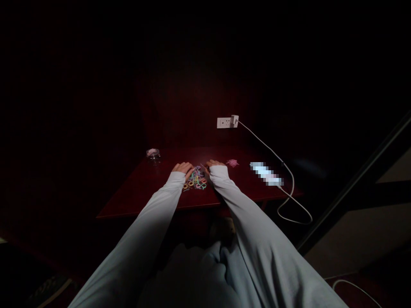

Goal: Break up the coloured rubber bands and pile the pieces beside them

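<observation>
Colourful ring pile (197,180) between left hand (183,167) and right hand (214,164).

We note the bare left hand (184,167) and bare right hand (214,164) flanking small multicoloured rings (197,179) on a glossy dark-red table (141,188).

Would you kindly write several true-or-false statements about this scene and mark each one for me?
1. A heap of small multicoloured pieces, several ring-shaped, lies on the dark red table. True.
2. The right hand is nearer the stringy pink pile than the left hand. True.
3. The white block charger lies on the table. False: the charger is plugged into the white wall socket.
4. The round clear container stands right of both hands. False: the container stands to their left.
</observation>
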Action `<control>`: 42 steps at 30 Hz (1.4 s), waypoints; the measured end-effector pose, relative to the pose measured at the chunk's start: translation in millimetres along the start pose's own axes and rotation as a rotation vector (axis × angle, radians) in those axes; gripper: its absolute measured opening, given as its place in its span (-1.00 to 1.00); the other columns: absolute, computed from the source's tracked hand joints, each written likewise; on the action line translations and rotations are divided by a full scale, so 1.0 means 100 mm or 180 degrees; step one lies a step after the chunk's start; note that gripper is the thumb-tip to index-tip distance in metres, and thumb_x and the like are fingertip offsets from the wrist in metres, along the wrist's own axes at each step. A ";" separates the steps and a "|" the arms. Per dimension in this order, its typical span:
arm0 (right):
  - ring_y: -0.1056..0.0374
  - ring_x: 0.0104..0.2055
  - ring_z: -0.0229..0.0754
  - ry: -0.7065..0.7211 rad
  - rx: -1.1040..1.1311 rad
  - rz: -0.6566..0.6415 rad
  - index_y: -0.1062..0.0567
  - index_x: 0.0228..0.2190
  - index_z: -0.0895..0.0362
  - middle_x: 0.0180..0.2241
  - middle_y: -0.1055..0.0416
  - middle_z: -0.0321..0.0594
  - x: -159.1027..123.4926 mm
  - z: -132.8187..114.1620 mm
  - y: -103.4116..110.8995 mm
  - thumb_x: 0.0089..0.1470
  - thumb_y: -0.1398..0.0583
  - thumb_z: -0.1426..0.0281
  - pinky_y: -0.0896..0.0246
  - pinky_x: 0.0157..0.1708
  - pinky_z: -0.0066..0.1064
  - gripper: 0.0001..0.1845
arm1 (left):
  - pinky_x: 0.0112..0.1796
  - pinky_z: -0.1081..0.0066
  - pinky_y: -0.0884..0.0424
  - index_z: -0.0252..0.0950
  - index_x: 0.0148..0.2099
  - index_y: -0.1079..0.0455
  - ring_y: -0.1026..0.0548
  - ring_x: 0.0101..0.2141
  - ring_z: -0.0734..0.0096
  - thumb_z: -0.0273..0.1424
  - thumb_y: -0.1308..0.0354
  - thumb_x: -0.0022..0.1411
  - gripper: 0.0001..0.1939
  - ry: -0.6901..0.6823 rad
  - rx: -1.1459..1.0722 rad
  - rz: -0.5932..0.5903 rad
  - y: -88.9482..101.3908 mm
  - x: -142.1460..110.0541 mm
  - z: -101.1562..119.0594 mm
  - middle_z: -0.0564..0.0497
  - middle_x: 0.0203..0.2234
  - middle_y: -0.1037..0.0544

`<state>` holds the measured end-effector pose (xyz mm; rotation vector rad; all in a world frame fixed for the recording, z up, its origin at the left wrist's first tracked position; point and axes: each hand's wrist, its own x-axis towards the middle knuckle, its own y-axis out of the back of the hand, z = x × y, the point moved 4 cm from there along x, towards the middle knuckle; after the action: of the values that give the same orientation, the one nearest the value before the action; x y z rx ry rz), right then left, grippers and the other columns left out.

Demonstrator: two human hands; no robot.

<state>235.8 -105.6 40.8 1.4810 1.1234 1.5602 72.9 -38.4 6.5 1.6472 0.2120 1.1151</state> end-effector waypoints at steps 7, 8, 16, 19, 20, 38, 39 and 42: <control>-0.45 0.00 -0.01 -0.0664 -0.0174 -0.0063 -0.58 -0.07 0.17 -0.07 -0.58 0.02 -0.01 0.38 0.05 0.34 -0.09 0.37 -0.14 -0.18 -0.34 -0.70 | -0.12 0.31 -0.25 -0.21 -0.16 -0.44 -0.51 -0.13 0.26 -0.38 -0.05 0.50 -0.84 -0.0032 0.0000 -0.0035 -0.01 0.00 0.00 0.01 -0.20 -0.63; -0.46 -0.01 -0.01 -0.0742 -0.0196 -0.0061 -0.59 -0.09 0.18 -0.09 -0.59 0.03 -0.02 0.44 0.05 0.33 -0.09 0.37 -0.14 -0.18 -0.34 -0.70 | -0.12 0.31 -0.25 -0.21 -0.16 -0.44 -0.51 -0.13 0.27 -0.37 -0.05 0.50 -0.84 -0.0038 -0.0003 -0.0041 -0.01 0.00 0.00 0.01 -0.20 -0.63; -0.49 -0.05 0.04 -0.0996 -0.0265 -0.0111 -0.62 -0.10 0.22 -0.13 -0.59 0.12 0.02 0.57 -0.04 0.28 -0.07 0.48 -0.19 -0.18 -0.29 -0.67 | -0.13 0.30 -0.25 -0.22 -0.16 -0.44 -0.51 -0.13 0.25 -0.35 -0.03 0.50 -0.81 -0.0116 -0.0018 -0.0064 -0.04 0.01 -0.02 -0.01 -0.20 -0.62; -0.49 -0.03 0.03 -0.0987 -0.0176 -0.0115 -0.61 -0.10 0.22 -0.12 -0.59 0.11 0.06 0.54 -0.09 0.26 -0.08 0.51 -0.20 -0.17 -0.29 -0.67 | -0.14 0.30 -0.25 -0.21 -0.19 -0.43 -0.51 -0.15 0.27 -0.35 -0.03 0.50 -0.80 -0.0161 -0.0013 -0.0045 -0.02 0.01 -0.01 0.00 -0.22 -0.62; -0.49 -0.02 0.04 -0.0989 -0.0131 -0.0107 -0.61 -0.10 0.22 -0.11 -0.59 0.11 0.06 0.53 -0.11 0.25 -0.09 0.52 -0.20 -0.17 -0.29 -0.68 | -0.14 0.31 -0.25 -0.21 -0.19 -0.43 -0.50 -0.16 0.27 -0.35 -0.03 0.50 -0.80 -0.0179 -0.0013 -0.0041 -0.02 0.01 0.00 0.00 -0.23 -0.62; -0.41 -0.34 -0.27 -0.0286 0.1921 0.0210 -0.66 -0.13 0.09 -0.27 -0.59 -0.26 0.11 0.09 -0.30 0.20 -0.22 0.24 -0.24 -0.33 -0.50 -0.69 | -0.16 0.31 -0.26 -0.21 -0.18 -0.41 -0.49 -0.16 0.27 -0.29 0.01 0.51 -0.77 -0.0223 -0.0073 0.0005 -0.04 0.01 -0.05 -0.01 -0.23 -0.61; -0.40 -0.34 -0.27 -0.0252 0.1968 0.0209 -0.67 -0.15 0.09 -0.28 -0.58 -0.27 0.09 0.10 -0.29 0.17 -0.24 0.23 -0.24 -0.32 -0.50 -0.71 | -0.17 0.31 -0.26 -0.21 -0.18 -0.41 -0.49 -0.17 0.26 -0.28 0.02 0.51 -0.76 -0.0239 -0.0072 0.0007 -0.06 0.01 -0.06 -0.01 -0.23 -0.60; -0.39 -0.32 -0.27 -0.0164 0.2064 0.0201 -0.67 -0.18 0.08 -0.31 -0.56 -0.29 0.06 0.11 -0.26 0.13 -0.28 0.27 -0.25 -0.27 -0.49 -0.74 | -0.17 0.30 -0.26 -0.20 -0.18 -0.42 -0.49 -0.16 0.24 -0.28 0.03 0.52 -0.75 -0.0280 -0.0065 0.0010 -0.09 0.01 -0.10 -0.03 -0.23 -0.60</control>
<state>244.0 -88.6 18.8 1.9671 1.6627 1.2374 69.6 -27.7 -0.6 1.6749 0.1409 1.0415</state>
